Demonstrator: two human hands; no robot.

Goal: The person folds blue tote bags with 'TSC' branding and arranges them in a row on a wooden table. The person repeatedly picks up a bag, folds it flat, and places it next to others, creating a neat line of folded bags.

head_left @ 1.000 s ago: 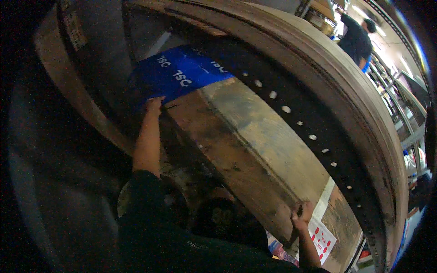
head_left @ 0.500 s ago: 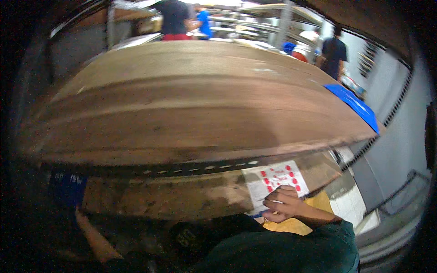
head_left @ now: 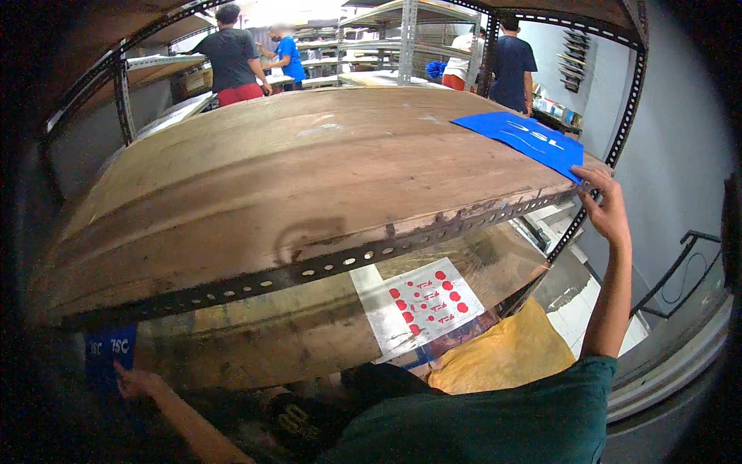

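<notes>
A flat blue fabric piece with white print point(head_left: 519, 139) lies on the right end of the wooden shelf top. My right hand point(head_left: 606, 203) is stretched out to its near right corner, with thumb and fingers closed on that corner. At the far left, a second blue fabric piece with white print point(head_left: 111, 346) shows in dim light just under the shelf edge. My left hand point(head_left: 139, 381) pinches it at its lower right side. The lower part of that piece fades into shadow.
Below the wooden shelf top point(head_left: 309, 170), a white sheet with red spots point(head_left: 423, 301) lies on a lower board. A yellow cloth or bag point(head_left: 502, 352) sits beside it. Perforated metal posts point(head_left: 627, 116) frame the rack. Several people stand beyond it, one in a grey shirt point(head_left: 232, 58).
My right hand has moved from the red-spotted sheet up and right to the blue piece on the shelf top. My left hand stays at the left blue piece. The view has shifted.
</notes>
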